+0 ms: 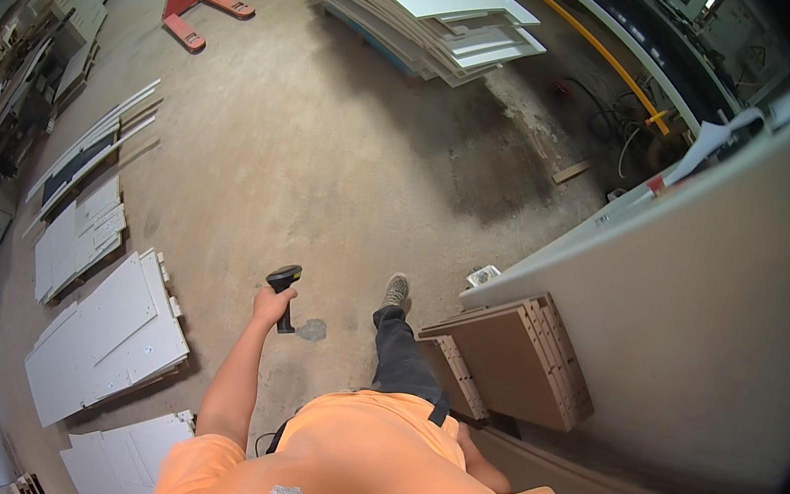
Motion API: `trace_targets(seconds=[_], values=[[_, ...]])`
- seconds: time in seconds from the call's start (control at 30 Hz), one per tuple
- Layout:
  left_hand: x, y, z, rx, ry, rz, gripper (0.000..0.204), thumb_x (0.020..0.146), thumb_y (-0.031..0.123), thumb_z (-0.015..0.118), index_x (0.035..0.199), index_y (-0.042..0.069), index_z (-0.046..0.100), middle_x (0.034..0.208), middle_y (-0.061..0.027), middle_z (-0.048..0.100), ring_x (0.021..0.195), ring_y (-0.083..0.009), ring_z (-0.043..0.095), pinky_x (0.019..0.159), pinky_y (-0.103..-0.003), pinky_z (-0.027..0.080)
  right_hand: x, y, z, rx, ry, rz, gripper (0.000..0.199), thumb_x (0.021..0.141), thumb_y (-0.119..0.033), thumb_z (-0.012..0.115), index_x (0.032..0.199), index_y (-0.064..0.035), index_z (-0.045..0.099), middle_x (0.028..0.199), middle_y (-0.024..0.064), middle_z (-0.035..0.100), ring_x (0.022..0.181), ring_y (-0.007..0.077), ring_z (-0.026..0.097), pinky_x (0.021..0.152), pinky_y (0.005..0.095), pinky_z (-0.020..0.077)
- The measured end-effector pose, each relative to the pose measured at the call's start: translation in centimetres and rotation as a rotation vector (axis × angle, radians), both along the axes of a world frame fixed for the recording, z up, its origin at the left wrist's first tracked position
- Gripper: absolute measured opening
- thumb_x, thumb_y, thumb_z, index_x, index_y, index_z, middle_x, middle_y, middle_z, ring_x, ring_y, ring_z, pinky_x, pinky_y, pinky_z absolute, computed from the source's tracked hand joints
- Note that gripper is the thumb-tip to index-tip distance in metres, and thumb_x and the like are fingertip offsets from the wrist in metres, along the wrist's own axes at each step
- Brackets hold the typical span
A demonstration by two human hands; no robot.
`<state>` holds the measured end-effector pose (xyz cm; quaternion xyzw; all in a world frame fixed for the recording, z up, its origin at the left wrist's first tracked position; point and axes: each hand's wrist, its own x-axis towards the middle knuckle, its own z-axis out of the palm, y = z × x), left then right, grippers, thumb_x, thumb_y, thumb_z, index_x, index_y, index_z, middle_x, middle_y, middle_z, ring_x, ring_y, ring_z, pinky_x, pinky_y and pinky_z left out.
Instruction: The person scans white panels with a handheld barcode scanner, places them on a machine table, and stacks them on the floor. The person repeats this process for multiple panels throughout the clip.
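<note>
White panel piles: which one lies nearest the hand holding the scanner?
The flat pile just left of the left hand with the scanner; the tall stack lies far ahead.

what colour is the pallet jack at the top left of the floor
The pallet jack has red forks and a dark handle; it shows in the head view, at the far upper left.

Head view: I look steeply down from above my own shoulders, facing forward over the workshop floor (327, 157).
Nearness: torso close, floor far.
Overlap: single view.
</note>
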<state>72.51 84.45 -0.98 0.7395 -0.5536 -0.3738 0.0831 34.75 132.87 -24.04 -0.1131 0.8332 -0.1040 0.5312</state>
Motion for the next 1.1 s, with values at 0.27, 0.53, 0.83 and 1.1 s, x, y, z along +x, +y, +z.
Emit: trace_targets(seconds=[0.27,0.53,0.83,1.1], values=[[-17.7,-15.6,6.1,0.001,0.181,-0.247,0.049,0.069,0.04,0.074,0.073,-0.008,0.068,0.066,-0.0186,0.065,0.065,-0.0283,0.067,0.064,-0.041,0.05,-9.9,-35.6,3.7,-0.098,-0.295,-0.187,0.034,0.083,-0.03,0.067,0.1,0.0003,0.071,0.101,0.0198,0.071,0.096,0.028,0.068,0.085,0.0375,0.051],[-27.1,-34.4,5.9,0.209,0.269,-0.19,0.039,0.072,0.034,0.074,0.076,-0.004,0.068,0.068,-0.0105,0.065,0.06,-0.0201,0.061,0.057,-0.035,0.047,-21.8,-63.5,12.6,-0.487,0.085,0.021,0.029,0.087,-0.027,0.065,0.096,-0.0007,0.07,0.083,0.0114,0.071,0.072,0.0201,0.068,0.068,0.0325,0.0526],[-47.9,-62.1,6.8,-0.009,0.3,-0.589,0.031,0.073,0.025,0.072,0.077,-0.005,0.066,0.067,-0.0124,0.066,0.061,-0.0221,0.064,0.059,-0.036,0.05,-31.9,-70.6,13.4,-0.208,0.022,-0.21,0.016,0.091,-0.018,0.061,0.091,-0.0017,0.064,0.08,0.0071,0.067,0.068,0.0159,0.066,0.057,0.0289,0.0503],[-70.9,-81.7,15.6,-0.24,0.221,-0.966,0.034,0.07,0.027,0.07,0.085,-0.003,0.067,0.074,-0.0222,0.067,0.074,-0.0373,0.067,0.072,-0.043,0.052,-41.6,-76.4,17.9,-0.241,-0.01,-0.882,0.021,0.095,-0.024,0.058,0.103,-0.0054,0.064,0.09,0.0063,0.068,0.075,0.0167,0.067,0.062,0.0291,0.0532]])
